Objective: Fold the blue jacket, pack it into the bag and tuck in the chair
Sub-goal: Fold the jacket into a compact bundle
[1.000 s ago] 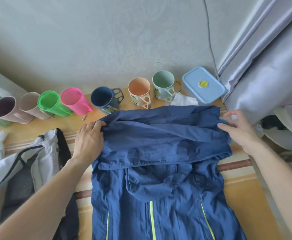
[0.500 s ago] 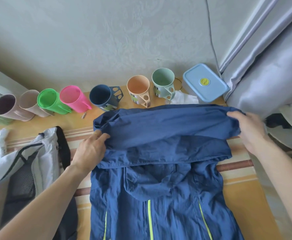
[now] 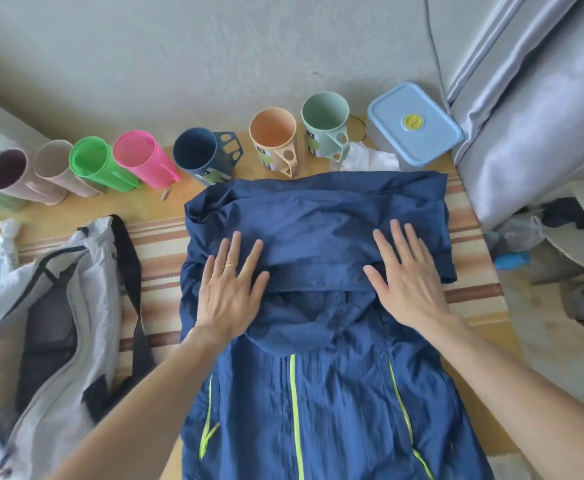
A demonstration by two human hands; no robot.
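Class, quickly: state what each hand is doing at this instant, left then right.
Left hand: open, flat, palm down on the blue jacket, holding nothing.
Right hand: open, flat on the jacket's folded part, holding nothing.

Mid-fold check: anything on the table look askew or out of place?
The blue jacket lies folded flat under both hands. One oddity: crumpled white paper sits loose between the green mug and blue-lidded box.

Both hands have let go of the blue jacket [image 3: 321, 393], folded band now lying flat across its top, left hand [image 3: 230, 289] and right hand [image 3: 406, 282] moved inward, palms down, fingers spread, pressing the fold
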